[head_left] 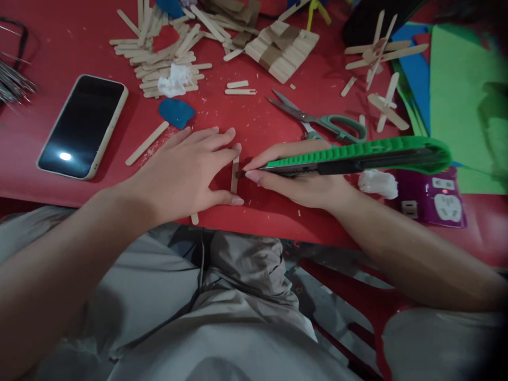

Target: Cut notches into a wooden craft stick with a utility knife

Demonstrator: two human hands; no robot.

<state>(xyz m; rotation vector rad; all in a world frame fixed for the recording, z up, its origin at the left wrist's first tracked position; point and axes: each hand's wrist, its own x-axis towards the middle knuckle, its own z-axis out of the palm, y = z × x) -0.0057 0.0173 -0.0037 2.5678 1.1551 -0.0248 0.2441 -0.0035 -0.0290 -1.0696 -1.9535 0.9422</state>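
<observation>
My right hand point(301, 177) is closed around a green box cutter point(357, 156), its blade end pointing left. The blade tip meets a short popsicle stick point(234, 177) on the red table. My left hand point(190, 169) lies palm down with fingers spread, pinning this stick between index fingertip and thumb. Another popsicle stick point(194, 218) pokes out below the left hand, mostly hidden. Beyond the hands, scissors point(305, 114) with grey-green handles lie spread. A blue scrap point(177, 112) and a loose popsicle stick point(147, 143) rest above the left hand, beside fine shavings.
A phone point(83, 127) lies at left, near thin metal wires point(14, 84). Piled popsicle sticks point(159, 63) and a joined stick panel point(282, 50) are at the back. Coloured sheets point(464, 106), a white lump point(378, 184) and a purple packet point(428, 198) sit at right.
</observation>
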